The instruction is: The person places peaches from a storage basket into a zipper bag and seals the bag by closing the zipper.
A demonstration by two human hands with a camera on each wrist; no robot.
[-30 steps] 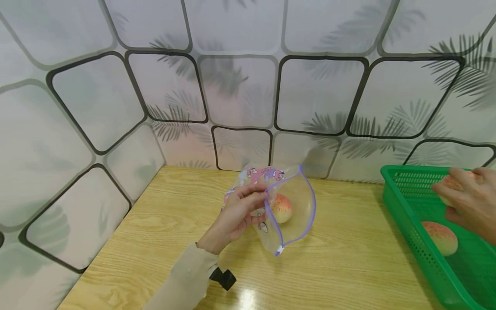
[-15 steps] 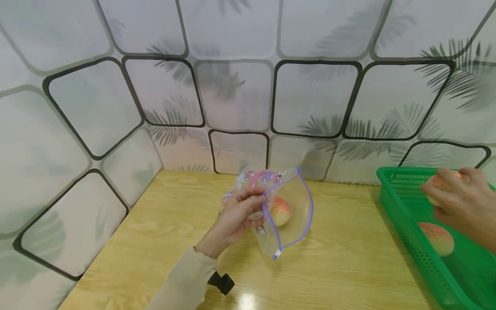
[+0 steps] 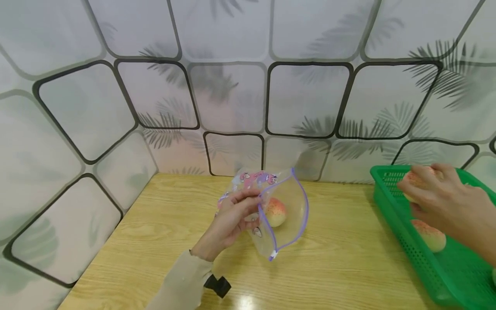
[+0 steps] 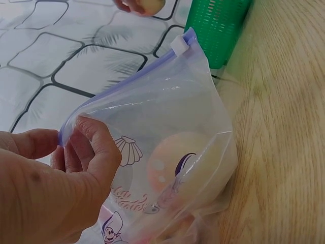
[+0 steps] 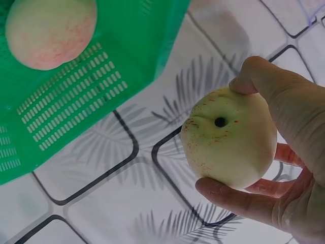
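Observation:
My left hand (image 3: 232,219) pinches one lip of a clear zip bag (image 3: 288,228) with a purple edge, and the mouth gapes toward the right. Inside the bag lies a peach (image 3: 276,212), blurred through the plastic in the left wrist view. A white slider (image 4: 179,46) sits at one end of the zip. Over the green basket (image 3: 403,241), my right hand (image 3: 445,198) grips another peach (image 5: 231,137) between thumb and fingers. Its stem hollow faces the camera in the right wrist view. Below that hand, a peach (image 3: 428,236) rests in the basket.
The bag stands on a wooden table (image 3: 329,267) against a patterned wall covering (image 3: 306,99). A black wrist device (image 3: 218,286) hangs by the left cuff. At the basket's right, a greenish round thing (image 3: 494,275) is cut off by the frame.
My right hand has moved left with the peach, still over the basket. The whole head view has shifted slightly. My left hand keeps its pinch on the bag.

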